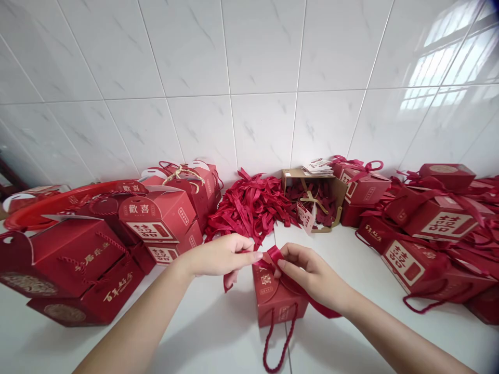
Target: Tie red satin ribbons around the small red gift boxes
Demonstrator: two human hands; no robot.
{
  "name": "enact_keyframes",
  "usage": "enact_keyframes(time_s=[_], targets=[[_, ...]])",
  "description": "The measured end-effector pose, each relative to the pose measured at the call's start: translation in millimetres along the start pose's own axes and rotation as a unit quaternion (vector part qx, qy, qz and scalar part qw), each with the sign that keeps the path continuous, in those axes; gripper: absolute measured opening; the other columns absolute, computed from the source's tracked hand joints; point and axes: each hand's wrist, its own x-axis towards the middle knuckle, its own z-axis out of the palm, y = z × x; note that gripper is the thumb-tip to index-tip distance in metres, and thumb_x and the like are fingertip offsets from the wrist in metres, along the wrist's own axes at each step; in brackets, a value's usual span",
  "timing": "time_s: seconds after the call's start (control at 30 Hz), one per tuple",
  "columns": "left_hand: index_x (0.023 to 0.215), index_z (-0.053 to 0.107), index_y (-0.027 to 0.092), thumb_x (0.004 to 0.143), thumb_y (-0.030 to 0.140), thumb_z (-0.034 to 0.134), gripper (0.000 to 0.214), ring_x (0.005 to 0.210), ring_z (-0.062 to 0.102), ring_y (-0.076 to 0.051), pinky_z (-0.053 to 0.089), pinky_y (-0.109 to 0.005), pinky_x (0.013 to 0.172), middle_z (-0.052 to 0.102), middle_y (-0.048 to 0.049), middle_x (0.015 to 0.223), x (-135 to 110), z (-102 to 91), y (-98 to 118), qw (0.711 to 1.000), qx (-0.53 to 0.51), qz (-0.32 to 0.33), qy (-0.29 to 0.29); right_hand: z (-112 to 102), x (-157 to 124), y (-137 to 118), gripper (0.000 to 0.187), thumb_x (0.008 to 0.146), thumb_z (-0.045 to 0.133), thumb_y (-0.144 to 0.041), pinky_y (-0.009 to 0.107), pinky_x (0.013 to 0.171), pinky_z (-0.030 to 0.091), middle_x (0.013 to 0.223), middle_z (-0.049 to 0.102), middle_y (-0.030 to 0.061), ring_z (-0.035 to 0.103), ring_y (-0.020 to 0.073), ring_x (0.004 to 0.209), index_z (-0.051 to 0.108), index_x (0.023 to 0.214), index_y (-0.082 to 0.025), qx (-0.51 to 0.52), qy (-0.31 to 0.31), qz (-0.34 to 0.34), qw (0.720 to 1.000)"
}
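A small red gift box (277,301) with a cord handle stands on the white tiled floor just in front of me. A red ribbon (275,254) lies across its top. My left hand (218,255) pinches one part of the ribbon from the left. My right hand (307,272) pinches it from the right, and a ribbon tail runs under that wrist. Both hands are closed on the ribbon right above the box.
A heap of loose red ribbons (249,205) lies by the wall. An open brown carton (314,197) holds tags beside it. Untied red boxes (156,218) pile up at left near a red tray (35,210). Ribboned boxes (429,228) are stacked at right.
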Motion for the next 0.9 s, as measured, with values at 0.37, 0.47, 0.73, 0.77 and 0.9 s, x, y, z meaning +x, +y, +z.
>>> enact_keyframes(time_s=[0.37,0.47,0.73,0.77,0.9], targets=[[0.064,0.062,0.014,0.079,0.048,0.055,0.037,0.037,0.042,-0.007,0.035,-0.019,0.038,0.050,0.0025,0.048,-3.0,-1.2,7.7,0.998,-0.042,0.047,0.024,13.0,-1.1,2.3,0.017,0.085,0.049,-0.030,0.025,0.061,0.043,0.073,0.064,0.0036,0.056,0.0136,0.065,0.057,0.078,-0.016,-0.057,0.107,-0.029,0.992],[0.066,0.064,0.012,0.081,0.043,0.055,0.036,0.040,0.048,-0.008,0.039,-0.020,0.042,0.059,-0.0013,0.052,-3.4,2.8,14.5,0.987,-0.131,0.089,0.008,15.3,0.1,4.4,0.015,0.082,0.051,-0.028,0.024,0.057,0.041,0.067,0.063,0.0023,0.053,0.0126,0.059,0.058,0.076,-0.016,-0.088,0.129,-0.031,0.987],[0.061,0.065,0.012,0.082,0.037,0.057,0.033,0.043,0.052,-0.008,0.038,-0.019,0.043,0.065,-0.0033,0.060,-17.7,7.4,31.4,0.983,-0.142,0.111,0.042,15.8,3.8,8.8,0.010,0.077,0.053,-0.022,0.024,0.055,0.041,0.064,0.063,0.0011,0.055,0.0131,0.057,0.060,0.082,-0.016,-0.098,0.142,-0.023,0.985],[0.061,0.065,0.013,0.082,0.037,0.057,0.033,0.044,0.052,-0.008,0.039,-0.020,0.044,0.066,-0.0034,0.060,-18.1,7.5,32.1,0.982,-0.143,0.116,0.043,15.7,3.7,9.1,0.010,0.077,0.053,-0.022,0.024,0.055,0.041,0.065,0.063,0.0014,0.055,0.0133,0.058,0.060,0.082,-0.016,-0.103,0.140,-0.023,0.985],[0.066,0.066,0.014,0.082,0.037,0.057,0.029,0.051,0.055,-0.010,0.041,-0.021,0.049,0.066,-0.0031,0.062,-17.7,8.7,32.7,0.977,-0.149,0.148,0.022,14.3,2.5,6.9,0.012,0.079,0.050,-0.022,0.024,0.056,0.041,0.067,0.062,0.0010,0.053,0.0126,0.058,0.060,0.082,-0.017,-0.131,0.119,-0.040,0.983]])
